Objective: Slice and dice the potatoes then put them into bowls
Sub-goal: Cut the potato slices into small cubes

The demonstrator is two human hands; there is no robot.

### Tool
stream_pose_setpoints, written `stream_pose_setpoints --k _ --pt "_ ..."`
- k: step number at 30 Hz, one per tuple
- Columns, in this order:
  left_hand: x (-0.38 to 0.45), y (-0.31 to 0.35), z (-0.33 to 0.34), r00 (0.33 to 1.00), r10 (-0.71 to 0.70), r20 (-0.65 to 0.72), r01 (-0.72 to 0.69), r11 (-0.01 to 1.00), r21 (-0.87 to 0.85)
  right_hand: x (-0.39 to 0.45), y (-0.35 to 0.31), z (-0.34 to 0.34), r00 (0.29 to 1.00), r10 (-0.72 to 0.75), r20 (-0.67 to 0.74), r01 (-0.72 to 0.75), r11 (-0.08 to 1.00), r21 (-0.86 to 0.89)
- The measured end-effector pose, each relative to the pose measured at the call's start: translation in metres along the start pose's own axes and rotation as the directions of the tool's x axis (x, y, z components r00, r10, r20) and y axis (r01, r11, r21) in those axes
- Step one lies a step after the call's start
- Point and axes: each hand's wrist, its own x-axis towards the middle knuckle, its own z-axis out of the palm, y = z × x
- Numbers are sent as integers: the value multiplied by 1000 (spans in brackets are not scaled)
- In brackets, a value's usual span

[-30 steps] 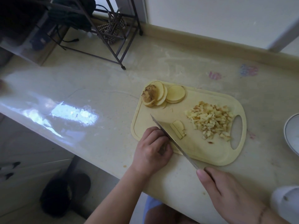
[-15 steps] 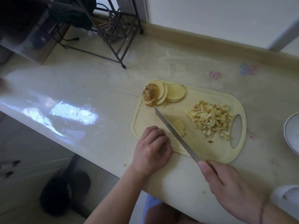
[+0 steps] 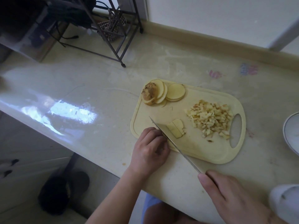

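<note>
Our right hand (image 3: 233, 194) grips the knife (image 3: 174, 146), its blade close beside our left hand's (image 3: 149, 150) curled knuckles, which pin potato we cannot see on the cutting board (image 3: 202, 149). A slip could nick them, or scatter the cut strips (image 3: 176, 128).

Open countertop (image 3: 100, 88) to your left of the cutting board (image 3: 210, 152), wire rack (image 3: 111, 29) blocking the far corner, bowl (image 3: 291, 135) crowding your right, diced pile (image 3: 212, 118) filling the board's handle end
</note>
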Motion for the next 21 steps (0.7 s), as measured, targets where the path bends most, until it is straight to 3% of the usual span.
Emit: stream_pose_setpoints --k 9,21 --pt "1 -1 -1 1000 -10 12 11 1000 -14 25 -9 9 995 -101 3 101 995 20" --pt "-2 0 -3 998 3 -56 -3 1000 10 17 -11 -5 998 -54 21 52 995 82"
